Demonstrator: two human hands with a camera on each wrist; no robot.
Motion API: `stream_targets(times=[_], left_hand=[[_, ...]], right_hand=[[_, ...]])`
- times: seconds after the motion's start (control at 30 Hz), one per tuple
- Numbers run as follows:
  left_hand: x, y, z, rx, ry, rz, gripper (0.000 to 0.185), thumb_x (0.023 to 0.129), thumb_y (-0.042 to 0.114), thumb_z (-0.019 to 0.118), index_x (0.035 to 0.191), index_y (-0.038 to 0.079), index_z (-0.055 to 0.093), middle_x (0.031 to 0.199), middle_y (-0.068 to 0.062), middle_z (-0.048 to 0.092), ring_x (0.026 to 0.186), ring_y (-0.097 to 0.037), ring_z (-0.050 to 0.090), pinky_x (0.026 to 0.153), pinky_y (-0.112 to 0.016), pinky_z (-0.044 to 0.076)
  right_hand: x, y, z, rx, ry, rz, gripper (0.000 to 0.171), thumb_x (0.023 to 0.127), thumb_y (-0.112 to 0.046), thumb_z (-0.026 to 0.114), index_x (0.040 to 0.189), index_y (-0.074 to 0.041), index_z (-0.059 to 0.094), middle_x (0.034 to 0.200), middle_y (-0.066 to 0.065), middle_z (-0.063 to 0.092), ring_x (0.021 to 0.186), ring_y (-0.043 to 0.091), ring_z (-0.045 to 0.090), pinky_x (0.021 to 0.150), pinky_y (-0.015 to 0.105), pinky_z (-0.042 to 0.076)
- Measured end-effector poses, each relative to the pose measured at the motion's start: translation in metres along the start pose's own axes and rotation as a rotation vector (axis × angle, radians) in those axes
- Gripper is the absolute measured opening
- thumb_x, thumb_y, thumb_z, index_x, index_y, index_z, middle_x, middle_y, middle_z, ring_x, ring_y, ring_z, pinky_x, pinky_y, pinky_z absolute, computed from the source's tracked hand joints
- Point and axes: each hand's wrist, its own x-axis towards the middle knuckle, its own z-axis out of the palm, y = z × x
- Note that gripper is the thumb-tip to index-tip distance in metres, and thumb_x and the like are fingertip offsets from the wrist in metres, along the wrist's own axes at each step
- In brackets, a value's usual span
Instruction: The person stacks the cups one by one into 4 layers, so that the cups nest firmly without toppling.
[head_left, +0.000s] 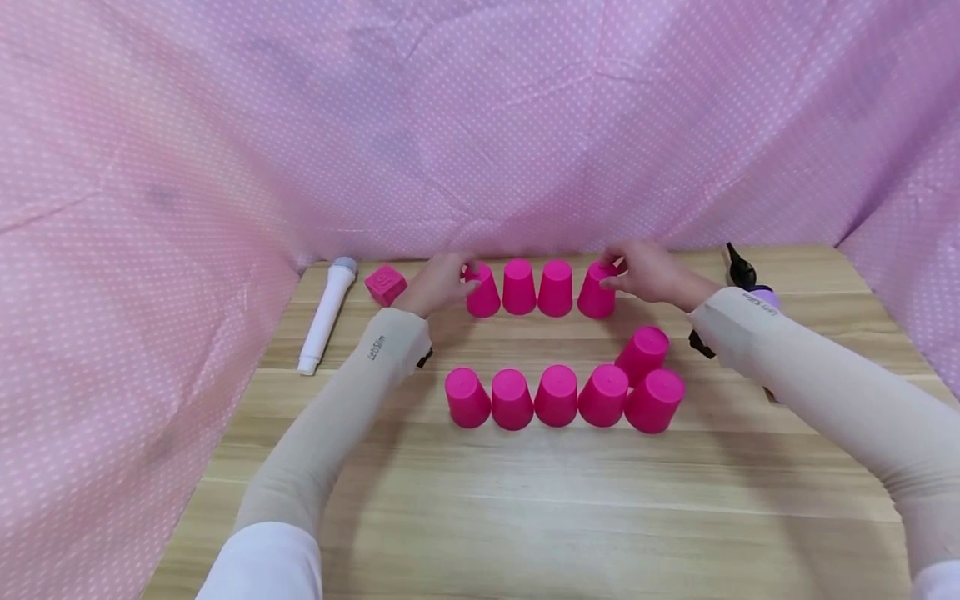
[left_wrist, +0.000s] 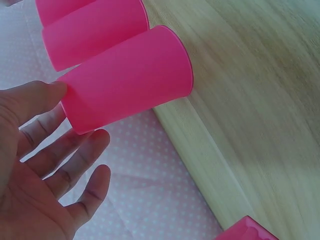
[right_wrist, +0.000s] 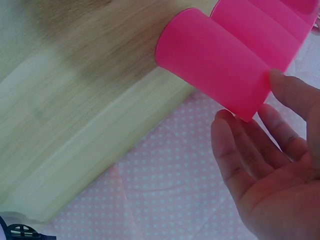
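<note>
Upside-down pink cups stand in a row near the table's far edge. At its left end, my left hand (head_left: 442,283) pinches the narrow upper end of a pink cup (head_left: 483,296) between thumb (left_wrist: 47,95) and fingers. My right hand (head_left: 651,271) holds the right-end cup (head_left: 596,298) the same way, thumb on the near side and fingers behind. Two more cups, one of them the left-middle cup (head_left: 518,287), stand between them. Closer to me is a front row of upturned pink cups (head_left: 557,396), with another cup (head_left: 645,350) just behind its right end.
To the left lie a white microphone (head_left: 326,321) and a pink cube (head_left: 386,286). A black and purple object (head_left: 742,271) at the right is partly hidden by my right sleeve. Pink dotted cloth (head_left: 480,125) hangs behind the wooden table (head_left: 480,517).
</note>
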Motion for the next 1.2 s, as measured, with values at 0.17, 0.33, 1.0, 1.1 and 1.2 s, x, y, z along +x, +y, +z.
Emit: stream_targets(times=[0.17, 0.33, 1.0, 1.1, 1.2], left_hand=[[0.002, 0.002, 0.004, 0.007, 0.009, 0.019, 0.018, 0.077, 0.022, 0.064, 0.09, 0.014, 0.054, 0.083, 0.0, 0.052, 0.076, -0.015, 0.046, 0.066, -0.027, 0.041], [-0.006, 0.002, -0.001, -0.013, 0.02, 0.029, 0.019, 0.078, 0.023, 0.063, 0.093, 0.015, 0.055, 0.09, 0.001, 0.052, 0.085, -0.017, 0.047, 0.072, -0.029, 0.04], [-0.132, 0.028, -0.023, 0.023, -0.029, 0.413, 0.028, 0.075, 0.034, 0.065, 0.095, 0.016, 0.057, 0.099, 0.005, 0.052, 0.095, -0.011, 0.046, 0.083, -0.029, 0.038], [-0.146, 0.033, -0.018, 0.026, -0.043, 0.415, 0.029, 0.073, 0.038, 0.065, 0.093, 0.018, 0.058, 0.102, 0.007, 0.052, 0.095, -0.008, 0.046, 0.081, -0.025, 0.039], [-0.155, 0.034, -0.012, 0.037, -0.056, 0.4, 0.029, 0.072, 0.038, 0.067, 0.092, 0.02, 0.059, 0.105, 0.007, 0.051, 0.097, -0.007, 0.045, 0.08, -0.024, 0.04]], right_hand=[[-0.001, 0.001, 0.002, 0.011, 0.013, -0.009, 0.026, 0.071, -0.014, 0.07, 0.091, -0.003, 0.058, 0.089, 0.009, 0.059, 0.086, 0.026, 0.057, 0.072, 0.037, 0.044], [-0.004, -0.004, 0.0, -0.005, 0.03, -0.025, 0.03, 0.071, -0.016, 0.07, 0.095, -0.002, 0.058, 0.092, 0.01, 0.058, 0.088, 0.028, 0.055, 0.075, 0.039, 0.042], [-0.114, -0.021, -0.011, -0.069, 0.05, -0.296, 0.025, 0.066, -0.015, 0.074, 0.088, -0.016, 0.061, 0.103, -0.001, 0.057, 0.091, 0.015, 0.053, 0.062, 0.03, 0.047], [-0.12, -0.019, -0.006, -0.076, 0.071, -0.306, 0.025, 0.065, -0.013, 0.074, 0.086, -0.018, 0.062, 0.103, 0.0, 0.057, 0.089, 0.015, 0.054, 0.061, 0.03, 0.047], [-0.122, -0.015, -0.001, -0.074, 0.082, -0.302, 0.026, 0.064, -0.012, 0.075, 0.086, -0.018, 0.062, 0.101, 0.0, 0.058, 0.088, 0.015, 0.055, 0.061, 0.03, 0.047]])
